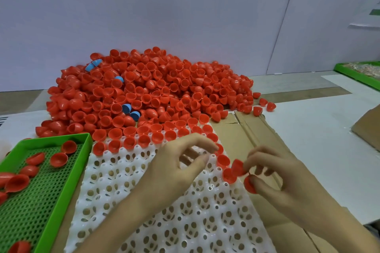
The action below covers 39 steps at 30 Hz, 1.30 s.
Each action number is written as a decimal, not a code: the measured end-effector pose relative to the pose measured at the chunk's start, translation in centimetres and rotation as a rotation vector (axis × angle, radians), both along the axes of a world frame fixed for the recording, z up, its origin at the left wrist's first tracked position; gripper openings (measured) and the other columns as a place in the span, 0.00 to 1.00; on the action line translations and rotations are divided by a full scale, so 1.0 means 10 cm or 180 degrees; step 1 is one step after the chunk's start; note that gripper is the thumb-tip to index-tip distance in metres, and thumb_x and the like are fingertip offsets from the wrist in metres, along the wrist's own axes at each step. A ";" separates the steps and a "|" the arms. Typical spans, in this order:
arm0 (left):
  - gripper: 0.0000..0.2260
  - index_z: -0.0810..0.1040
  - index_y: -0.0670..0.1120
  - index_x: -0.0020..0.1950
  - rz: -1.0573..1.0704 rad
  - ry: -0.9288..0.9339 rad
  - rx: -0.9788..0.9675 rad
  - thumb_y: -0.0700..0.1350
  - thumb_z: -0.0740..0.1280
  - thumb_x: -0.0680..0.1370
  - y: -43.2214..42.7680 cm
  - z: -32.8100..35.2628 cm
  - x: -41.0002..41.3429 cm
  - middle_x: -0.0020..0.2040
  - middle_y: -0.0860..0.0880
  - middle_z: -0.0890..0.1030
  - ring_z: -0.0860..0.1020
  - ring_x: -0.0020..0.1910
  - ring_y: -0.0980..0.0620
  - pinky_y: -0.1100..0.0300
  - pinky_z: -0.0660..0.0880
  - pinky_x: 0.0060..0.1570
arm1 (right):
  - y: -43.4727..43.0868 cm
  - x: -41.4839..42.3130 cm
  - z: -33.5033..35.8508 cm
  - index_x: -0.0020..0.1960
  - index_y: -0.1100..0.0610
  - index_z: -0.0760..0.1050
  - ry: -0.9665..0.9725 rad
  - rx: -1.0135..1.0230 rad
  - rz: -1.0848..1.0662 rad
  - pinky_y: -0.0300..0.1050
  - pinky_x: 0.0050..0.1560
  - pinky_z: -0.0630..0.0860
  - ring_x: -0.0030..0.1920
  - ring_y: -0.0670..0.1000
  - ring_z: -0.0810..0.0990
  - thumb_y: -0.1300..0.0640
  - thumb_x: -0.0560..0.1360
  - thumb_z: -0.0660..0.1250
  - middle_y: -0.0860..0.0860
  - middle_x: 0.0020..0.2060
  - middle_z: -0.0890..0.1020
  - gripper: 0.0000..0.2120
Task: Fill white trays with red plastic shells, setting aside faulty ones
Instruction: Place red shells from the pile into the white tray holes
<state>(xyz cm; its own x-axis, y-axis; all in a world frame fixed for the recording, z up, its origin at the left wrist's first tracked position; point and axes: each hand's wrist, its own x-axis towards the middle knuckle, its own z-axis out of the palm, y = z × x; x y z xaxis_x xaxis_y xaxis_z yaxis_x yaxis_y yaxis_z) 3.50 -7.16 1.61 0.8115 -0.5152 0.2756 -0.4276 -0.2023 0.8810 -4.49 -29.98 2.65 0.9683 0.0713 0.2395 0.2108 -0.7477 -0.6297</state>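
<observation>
Head view, the only one.

The right hand (287,176) grasps two red pieces. The pinched shell (237,167) sits between thumb and forefinger, and a second shell (249,186) is tucked under the lower fingers. The left hand (174,168) hovers over the white tray (156,201) with its fingers loosely curled, thumb and forefinger apart, holding nothing.

The tray lies on flattened cardboard (246,129). Its far rows are filled, and a line of seated shells (223,160) runs down its right edge toward the person. The last of these is at the pinched shell, apparently touching it.

Key relation: the next empty cup on that edge is just beyond the last seated shell, nearer the person and slightly left of the right fingertips (245,165). The right hand is nearer and already loaded, so the placing is probably its job. The pinched shell is tilted; which way its mouth faces, cannot tell. It likely needs turning to match the seated ones, mouths up.

The loose pile (144,88) sits behind the tray, with a few blue shells (126,108) mixed in. The green tray (88,144) is at the left, just beside the white one. It holds scattered red shells, probably rejects.
</observation>
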 end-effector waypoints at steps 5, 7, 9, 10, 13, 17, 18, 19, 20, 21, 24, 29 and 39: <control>0.11 0.83 0.58 0.51 0.0033 -0.0024 0.0294 0.41 0.68 0.81 0.01 -0.08 -0.04 0.51 0.62 0.83 0.82 0.49 0.57 0.61 0.78 0.51 | -0.01 -0.10 -0.02 0.40 0.40 0.79 0.0451 -0.0527 0.0114 0.32 0.43 0.70 0.45 0.44 0.75 0.62 0.72 0.74 0.43 0.38 0.77 0.16; 0.11 0.83 0.58 0.50 0.0015 -0.0020 0.0307 0.41 0.68 0.81 0.00 -0.09 -0.04 0.52 0.62 0.83 0.82 0.49 0.57 0.61 0.78 0.52 | 0.00 -0.11 0.01 0.42 0.38 0.77 0.0602 -0.0656 0.0212 0.32 0.44 0.70 0.47 0.44 0.75 0.57 0.74 0.73 0.42 0.39 0.76 0.13; 0.11 0.83 0.58 0.50 0.0001 -0.0006 0.0328 0.41 0.68 0.81 -0.01 -0.10 -0.04 0.52 0.62 0.83 0.82 0.49 0.56 0.61 0.78 0.51 | -0.01 -0.12 0.01 0.43 0.36 0.76 0.0705 -0.0788 0.0236 0.34 0.46 0.72 0.50 0.43 0.74 0.50 0.75 0.70 0.38 0.47 0.74 0.08; 0.11 0.83 0.58 0.50 -0.0003 -0.0004 0.0332 0.41 0.68 0.81 -0.01 -0.11 -0.04 0.52 0.62 0.83 0.82 0.49 0.56 0.62 0.78 0.50 | 0.00 -0.12 -0.01 0.44 0.36 0.75 0.0767 -0.0896 0.0225 0.36 0.47 0.73 0.51 0.43 0.74 0.47 0.76 0.69 0.36 0.51 0.72 0.05; 0.12 0.83 0.59 0.50 0.0010 -0.0007 0.0340 0.41 0.68 0.81 -0.01 -0.13 -0.04 0.51 0.62 0.83 0.82 0.48 0.56 0.64 0.78 0.48 | 0.05 -0.11 -0.08 0.46 0.32 0.72 0.0939 -0.1106 0.0197 0.40 0.45 0.75 0.49 0.40 0.73 0.40 0.75 0.65 0.33 0.52 0.70 0.02; 0.12 0.82 0.59 0.50 -0.0009 0.0009 0.0344 0.40 0.68 0.81 -0.02 -0.16 -0.05 0.51 0.61 0.83 0.82 0.47 0.55 0.63 0.78 0.48 | 0.06 -0.08 -0.13 0.47 0.30 0.70 0.1077 -0.1136 0.0235 0.39 0.40 0.73 0.48 0.38 0.73 0.40 0.76 0.63 0.32 0.52 0.70 0.04; 0.12 0.82 0.59 0.50 -0.0015 0.0006 0.0351 0.40 0.68 0.80 -0.02 -0.16 -0.05 0.51 0.61 0.83 0.82 0.47 0.56 0.63 0.78 0.49 | 0.06 -0.08 -0.12 0.48 0.29 0.70 0.1087 -0.1133 0.0251 0.38 0.39 0.72 0.48 0.38 0.73 0.40 0.76 0.63 0.33 0.52 0.70 0.04; 0.12 0.82 0.59 0.50 -0.0026 -0.0001 0.0357 0.40 0.68 0.80 -0.02 -0.17 -0.05 0.52 0.61 0.83 0.82 0.47 0.56 0.63 0.78 0.49 | 0.05 -0.08 -0.11 0.49 0.30 0.71 0.1091 -0.1136 0.0273 0.37 0.39 0.71 0.48 0.37 0.73 0.39 0.76 0.62 0.33 0.52 0.70 0.03; 0.12 0.83 0.59 0.50 -0.0040 -0.0005 0.0361 0.40 0.67 0.81 -0.03 -0.17 -0.05 0.52 0.61 0.83 0.82 0.47 0.56 0.64 0.77 0.49 | 0.03 -0.08 -0.11 0.51 0.31 0.71 0.1085 -0.1151 0.0312 0.37 0.40 0.71 0.49 0.37 0.73 0.38 0.76 0.62 0.33 0.52 0.71 0.04; 0.13 0.83 0.59 0.50 -0.0051 -0.0006 0.0363 0.40 0.67 0.81 -0.03 -0.17 -0.06 0.52 0.61 0.83 0.82 0.48 0.55 0.64 0.77 0.49 | 0.01 -0.09 -0.10 0.53 0.32 0.72 0.1084 -0.1165 0.0364 0.37 0.41 0.72 0.49 0.37 0.73 0.37 0.77 0.61 0.33 0.52 0.71 0.06; 0.14 0.82 0.59 0.50 -0.0069 0.0002 0.0342 0.39 0.65 0.81 -0.03 -0.17 -0.05 0.52 0.61 0.82 0.82 0.47 0.53 0.62 0.77 0.49 | -0.04 -0.09 -0.04 0.56 0.33 0.73 0.1121 -0.1106 0.0449 0.39 0.46 0.74 0.49 0.39 0.74 0.37 0.78 0.58 0.34 0.52 0.73 0.09; 0.14 0.83 0.58 0.49 -0.0108 -0.0038 0.0379 0.39 0.66 0.81 -0.01 -0.17 -0.06 0.52 0.62 0.83 0.82 0.48 0.55 0.65 0.77 0.49 | -0.09 -0.07 -0.01 0.49 0.34 0.78 0.0933 -0.0877 0.0386 0.39 0.46 0.75 0.45 0.45 0.76 0.46 0.79 0.65 0.37 0.48 0.76 0.05; 0.07 0.83 0.57 0.53 0.0588 -0.0511 0.1328 0.46 0.68 0.80 0.14 0.18 0.82 0.48 0.61 0.82 0.82 0.42 0.58 0.63 0.80 0.42 | -0.01 0.04 0.03 0.44 0.41 0.81 0.0017 -0.0136 0.0161 0.37 0.39 0.76 0.39 0.48 0.80 0.59 0.76 0.69 0.41 0.38 0.83 0.12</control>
